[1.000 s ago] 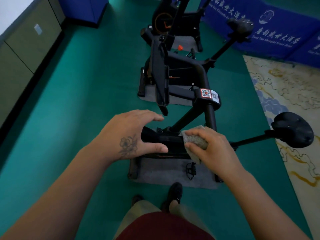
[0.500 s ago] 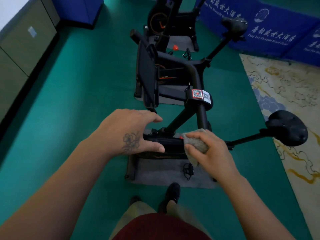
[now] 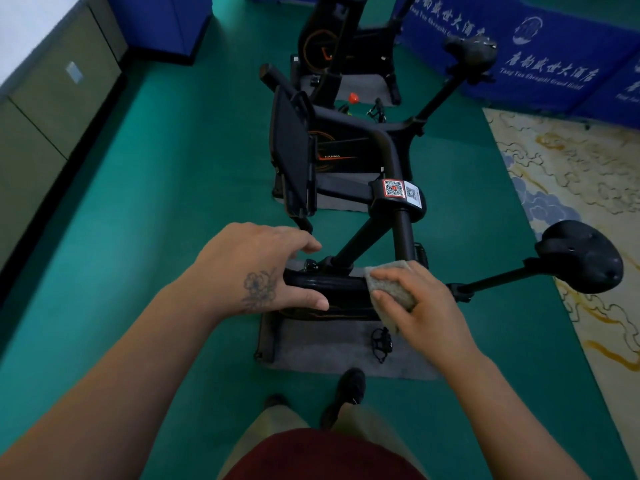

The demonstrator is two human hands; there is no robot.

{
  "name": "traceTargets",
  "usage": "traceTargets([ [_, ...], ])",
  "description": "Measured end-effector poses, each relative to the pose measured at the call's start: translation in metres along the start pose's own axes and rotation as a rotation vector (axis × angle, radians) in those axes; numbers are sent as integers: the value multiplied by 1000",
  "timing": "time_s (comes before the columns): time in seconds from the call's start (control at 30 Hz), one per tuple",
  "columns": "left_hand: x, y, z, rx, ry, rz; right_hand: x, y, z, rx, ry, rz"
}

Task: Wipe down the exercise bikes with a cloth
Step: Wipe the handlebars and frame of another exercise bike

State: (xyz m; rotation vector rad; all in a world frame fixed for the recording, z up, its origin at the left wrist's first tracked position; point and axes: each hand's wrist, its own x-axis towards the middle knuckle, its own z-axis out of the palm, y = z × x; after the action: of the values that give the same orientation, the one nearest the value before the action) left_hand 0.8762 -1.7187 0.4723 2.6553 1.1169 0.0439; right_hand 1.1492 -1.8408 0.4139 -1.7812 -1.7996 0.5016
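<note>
A black exercise bike [image 3: 398,216] stands right in front of me on a grey mat [image 3: 332,355], its saddle [image 3: 578,256] out to the right. My left hand [image 3: 256,268], with a flower tattoo, curls around the left end of the bike's black handlebar [image 3: 332,284]. My right hand [image 3: 419,306] presses a beige cloth [image 3: 388,285] onto the same bar, just right of the left hand. A tablet screen [image 3: 291,157] is mounted above the bar.
A second black bike [image 3: 346,46] stands further back on its own mat. Blue banners [image 3: 540,57] line the far right wall. A patterned carpet [image 3: 568,188] lies to the right, grey cabinets [image 3: 45,109] to the left. My shoe [image 3: 346,393] is at the mat's near edge.
The view has shifted slightly, so the bike sits a little lower and closer. My right hand with the cloth has slid a short way along the bar. The left hand keeps its hold.
</note>
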Motion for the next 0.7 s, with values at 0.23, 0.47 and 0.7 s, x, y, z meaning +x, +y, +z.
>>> traceTargets([
  [0.23,-1,3,-2,9,-16,15,-10,10,-1,26,124,81],
  [0.47,-4,5,-5,-60,-10,18,-12,8,10,82,159,78],
  [0.7,-6,7,-8,-68,-15,14,2,27,2,256,308,270],
])
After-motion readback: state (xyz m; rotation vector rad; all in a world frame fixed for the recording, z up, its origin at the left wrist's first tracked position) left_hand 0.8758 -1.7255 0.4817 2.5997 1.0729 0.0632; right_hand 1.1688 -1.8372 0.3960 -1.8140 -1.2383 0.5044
